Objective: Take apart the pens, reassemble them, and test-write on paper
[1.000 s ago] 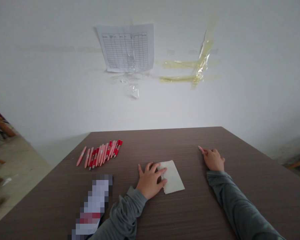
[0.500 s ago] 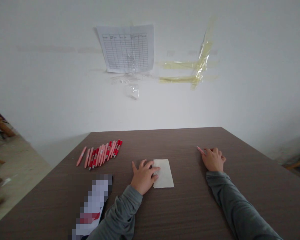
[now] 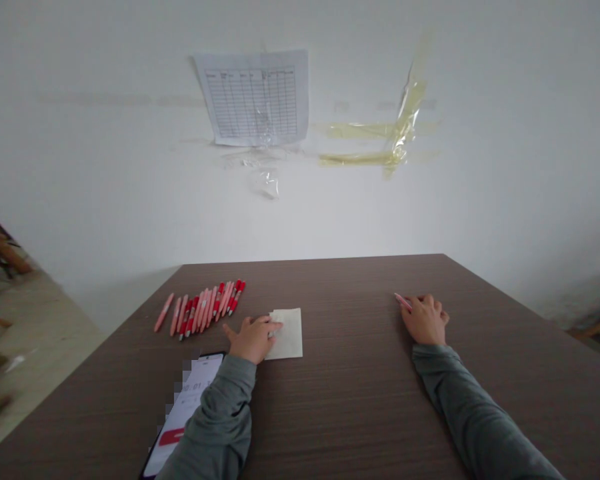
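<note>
My left hand (image 3: 253, 340) lies on the left part of a pale paper sheet (image 3: 289, 337), fingers spread and pressing on it. The sheet is flat on the brown table, and its left edge is partly covered by the hand. On the right side of the table, my right hand (image 3: 426, 320) is closed around a pink pen (image 3: 403, 301). The pen's tip end sticks out to the upper left, while the rest is hidden under the fingers. Both wrists rest low over the tabletop.
Several pink and red pens (image 3: 205, 310) lie in a slanted row at the back left. A phone (image 3: 190, 410) with a lit screen lies at the front left, partly under my left sleeve. A wall with a taped printed form (image 3: 255, 100) stands behind the table (image 3: 350, 413).
My left hand has slid the paper sheet to the left and slightly away from me. My right hand with the pink pen has stayed almost still.
</note>
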